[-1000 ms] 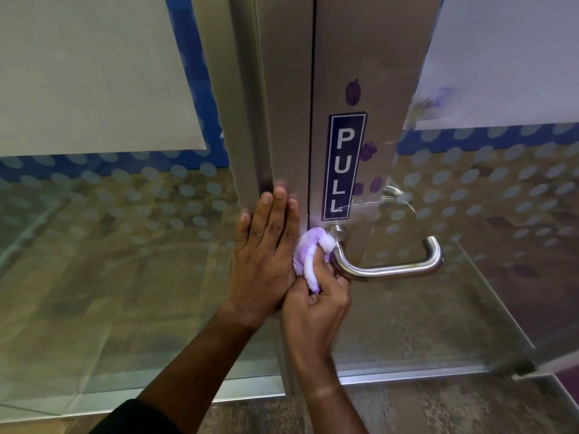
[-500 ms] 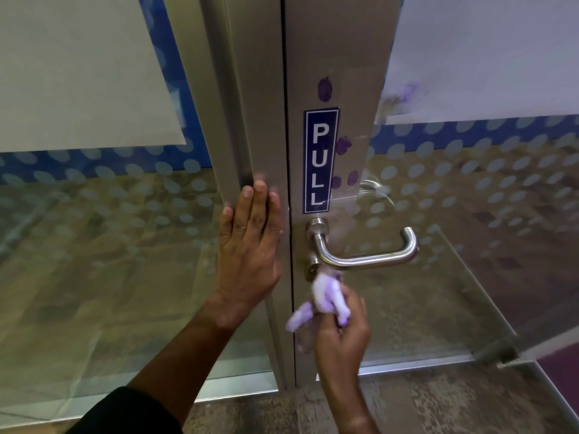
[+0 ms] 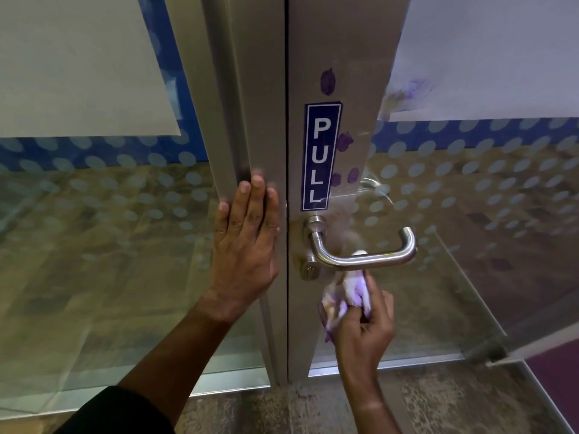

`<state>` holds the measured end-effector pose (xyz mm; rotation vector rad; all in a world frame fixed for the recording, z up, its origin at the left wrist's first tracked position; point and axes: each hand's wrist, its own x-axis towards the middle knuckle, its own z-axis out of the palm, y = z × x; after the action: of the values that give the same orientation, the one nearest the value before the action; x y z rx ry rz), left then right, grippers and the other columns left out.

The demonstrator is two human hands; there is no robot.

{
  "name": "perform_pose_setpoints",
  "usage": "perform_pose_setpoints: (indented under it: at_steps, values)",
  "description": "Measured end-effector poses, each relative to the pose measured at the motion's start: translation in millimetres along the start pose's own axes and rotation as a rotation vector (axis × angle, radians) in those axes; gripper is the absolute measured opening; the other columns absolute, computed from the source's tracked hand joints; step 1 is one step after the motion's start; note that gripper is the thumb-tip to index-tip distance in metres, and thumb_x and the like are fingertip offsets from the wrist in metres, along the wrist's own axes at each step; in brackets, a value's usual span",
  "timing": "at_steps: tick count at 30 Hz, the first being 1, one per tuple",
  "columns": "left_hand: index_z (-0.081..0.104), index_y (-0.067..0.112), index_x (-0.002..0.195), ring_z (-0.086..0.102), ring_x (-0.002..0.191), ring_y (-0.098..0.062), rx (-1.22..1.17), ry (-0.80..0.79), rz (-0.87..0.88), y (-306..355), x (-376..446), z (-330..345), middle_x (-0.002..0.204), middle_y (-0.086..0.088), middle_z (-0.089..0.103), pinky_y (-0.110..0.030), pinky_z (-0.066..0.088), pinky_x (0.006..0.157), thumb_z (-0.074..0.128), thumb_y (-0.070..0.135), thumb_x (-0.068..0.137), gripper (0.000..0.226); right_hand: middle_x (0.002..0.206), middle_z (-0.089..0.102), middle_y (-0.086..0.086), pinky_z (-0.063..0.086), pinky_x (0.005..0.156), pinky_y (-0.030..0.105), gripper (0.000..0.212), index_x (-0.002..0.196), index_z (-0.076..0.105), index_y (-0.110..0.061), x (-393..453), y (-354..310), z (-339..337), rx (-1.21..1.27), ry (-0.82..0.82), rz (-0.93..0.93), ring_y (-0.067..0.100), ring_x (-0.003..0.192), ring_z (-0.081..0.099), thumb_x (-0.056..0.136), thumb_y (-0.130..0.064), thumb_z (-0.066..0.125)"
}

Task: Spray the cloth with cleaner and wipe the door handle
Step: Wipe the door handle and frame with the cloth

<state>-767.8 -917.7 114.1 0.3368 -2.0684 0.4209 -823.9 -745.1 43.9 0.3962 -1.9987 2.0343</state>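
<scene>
Door handle (image 3: pixel 363 260), a brushed steel lever mounted on the metal stile of a glass door, runs nearly level from its round boss at the left to a bent return at the right. A crumpled white-and-purple cloth (image 3: pixel 346 297) presses up against the underside of the bar about midway along, with a tuft showing just above it. The right hand (image 3: pixel 365 330) sits directly below the handle, fingers clenched around the cloth, so the bar's long axis lies crosswise above the knuckles; a sideways stroke, left or right, would appear to be what the wiping calls for next. The left hand (image 3: pixel 247 242) lies flat and empty, fingers extended, on the neighbouring door frame (image 3: pixel 250 104), just beside the seam and well clear of the lever. The right hand is the nearer of the two to the work. A keyhole cylinder (image 3: pixel 309 270) sits below the boss. Above it, a blue PULL sign (image 3: pixel 321 156) runs vertically, with purple smudges (image 3: pixel 328 82) dotted near it. No spray bottle is in view.
</scene>
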Motion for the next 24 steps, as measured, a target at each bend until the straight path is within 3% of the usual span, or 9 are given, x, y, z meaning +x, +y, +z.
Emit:
perform_pose_setpoints:
  at_steps: [3, 5, 8, 12, 17, 18, 20, 22, 24]
  values:
    - [-0.008, 0.011, 0.157, -0.014, 0.153, -0.019, -0.005, 0.001, 0.001, 1, 0, -2, 0.164, -0.005, -0.021, -0.039, -0.010, 0.124, 0.051, 0.007, 0.090, 0.089, 0.091, 0.048, -0.002, 0.052, 0.045, 0.022, 0.031, 0.092, 0.070, -0.011, 4, -3, 16, -0.017, -0.063, -0.097, 0.002, 0.056, 0.060, 0.079, 0.008, 0.050]
    - [-0.008, 0.011, 0.157, -0.014, 0.153, -0.019, -0.007, -0.002, -0.002, 2, 0, -2, 0.164, -0.005, -0.021, -0.039, -0.010, 0.124, 0.052, 0.007, 0.089, 0.090, 0.092, 0.050, 0.002, 0.054, 0.052, 0.027, 0.032, 0.096, 0.074, -0.007, 8, 0, 26, -0.125, -0.073, -0.164, 0.005, 0.061, 0.056, 0.078, 0.000, 0.050]
    - [-0.008, 0.011, 0.157, -0.015, 0.153, -0.019, 0.000, -0.004, -0.014, 2, 0, -1, 0.164, -0.004, -0.022, -0.039, -0.010, 0.124, 0.058, 0.005, 0.085, 0.098, 0.103, 0.059, 0.018, 0.054, 0.068, 0.038, 0.037, 0.108, 0.075, -0.003, 9, 10, 33, -0.259, -0.098, -0.244, 0.029, 0.079, 0.063, 0.078, -0.001, 0.053]
    - [-0.010, 0.012, 0.156, -0.016, 0.152, -0.018, -0.003, -0.001, -0.010, 3, 0, -1, 0.164, -0.004, -0.022, -0.039, -0.010, 0.124, 0.058, 0.006, 0.085, 0.098, 0.100, 0.054, 0.001, 0.055, 0.061, 0.046, 0.029, 0.102, 0.075, -0.017, 0, 22, 27, -0.313, -0.168, -0.234, 0.031, 0.076, 0.061, 0.083, -0.011, 0.053]
    - [-0.008, 0.011, 0.156, -0.015, 0.153, -0.019, 0.007, 0.003, -0.003, 3, 1, -2, 0.164, -0.005, -0.021, -0.039, -0.010, 0.124, 0.057, 0.006, 0.085, 0.096, 0.089, 0.061, 0.001, 0.054, 0.070, 0.032, 0.060, 0.092, 0.072, -0.045, -7, 21, 6, -0.217, -0.201, 0.152, 0.031, 0.078, 0.064, 0.077, 0.012, 0.061]
    - [-0.008, 0.011, 0.156, -0.015, 0.153, -0.019, 0.010, 0.001, -0.004, 2, 1, -2, 0.164, -0.005, -0.021, -0.039, -0.010, 0.124, 0.056, 0.006, 0.086, 0.096, 0.083, 0.064, 0.010, 0.054, 0.068, 0.037, 0.053, 0.090, 0.074, -0.039, -7, 20, 2, -0.057, -0.152, 0.288, 0.036, 0.075, 0.065, 0.079, 0.012, 0.063]
    - [-0.009, 0.011, 0.156, -0.015, 0.153, -0.019, 0.006, -0.004, -0.007, 2, 1, -2, 0.164, -0.005, -0.021, -0.039, -0.010, 0.124, 0.055, 0.007, 0.087, 0.094, 0.060, 0.060, 0.019, 0.050, 0.051, 0.045, 0.010, 0.091, 0.074, -0.016, -7, 10, -11, 0.371, -0.128, 0.598, 0.034, 0.055, 0.060, 0.086, -0.008, 0.071]
    - [-0.008, 0.011, 0.156, -0.015, 0.153, -0.019, 0.007, -0.001, -0.006, 2, 1, -2, 0.164, -0.005, -0.021, -0.039, -0.010, 0.124, 0.055, 0.007, 0.087, 0.094, 0.056, 0.057, 0.015, 0.047, 0.052, 0.039, 0.012, 0.086, 0.067, -0.007, -4, 3, -22, 0.550, -0.137, 0.729, 0.027, 0.051, 0.056, 0.085, -0.018, 0.070]
    - [-0.008, 0.011, 0.157, -0.015, 0.153, -0.019, 0.004, -0.003, -0.009, 2, 2, -3, 0.164, -0.005, -0.021, -0.038, -0.010, 0.124, 0.055, 0.007, 0.087, 0.094, 0.073, 0.062, 0.017, 0.049, 0.062, 0.036, 0.013, 0.088, 0.067, -0.010, 1, -1, -33, 0.614, -0.207, 0.781, 0.028, 0.066, 0.059, 0.078, -0.009, 0.059]
